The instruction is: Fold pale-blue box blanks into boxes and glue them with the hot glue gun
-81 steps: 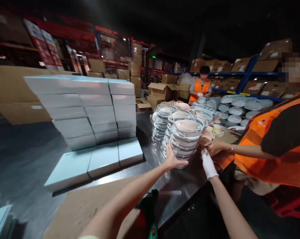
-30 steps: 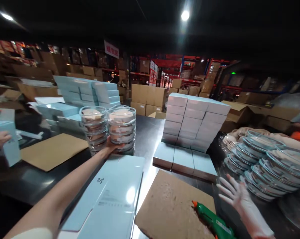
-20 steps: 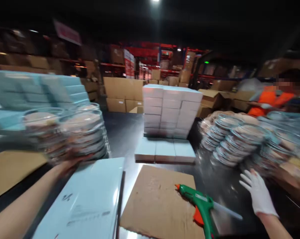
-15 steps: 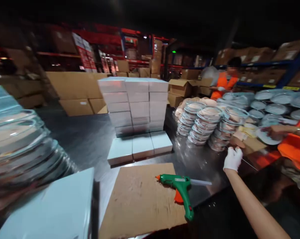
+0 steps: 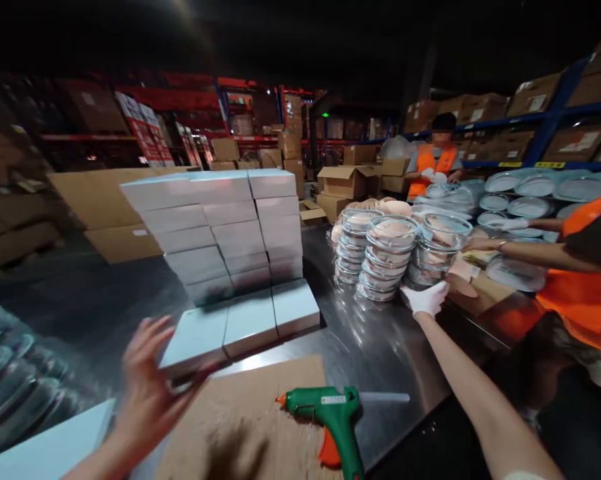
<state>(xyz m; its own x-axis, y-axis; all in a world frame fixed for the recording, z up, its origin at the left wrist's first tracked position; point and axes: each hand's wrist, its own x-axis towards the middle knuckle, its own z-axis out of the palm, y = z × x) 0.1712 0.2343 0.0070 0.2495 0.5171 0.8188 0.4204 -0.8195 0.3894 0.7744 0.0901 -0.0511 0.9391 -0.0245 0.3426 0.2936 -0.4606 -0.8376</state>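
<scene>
My right hand [image 5: 427, 298], in a white glove, is wrapped round the bottom of a stack of clear round plastic containers [image 5: 438, 243]. The glove hides the base of that stack. Two similar stacks, a middle stack [image 5: 388, 257] and a left stack [image 5: 355, 243], stand close to it on the metal table [image 5: 375, 347]. Bare and slightly blurred, my left hand [image 5: 148, 383] is raised with fingers apart in front of the pale blue boxes [image 5: 250, 323]. It holds nothing. A green glue gun [image 5: 325, 403] with an orange trigger lies on a cardboard sheet [image 5: 260, 413].
White boxes [image 5: 235, 233] are piled high behind the front row. A co-worker in an orange vest [image 5: 580, 300] reaches in from the right; another person [image 5: 433, 163] stands farther back. Wrapped round containers [image 5: 530, 190] are heaped at right. An open carton [image 5: 345, 180] stands behind.
My right hand has moved left onto the right-hand container stack. My left hand has come into clear view, and the tall containers at left have dropped out of view. The camera has turned.
</scene>
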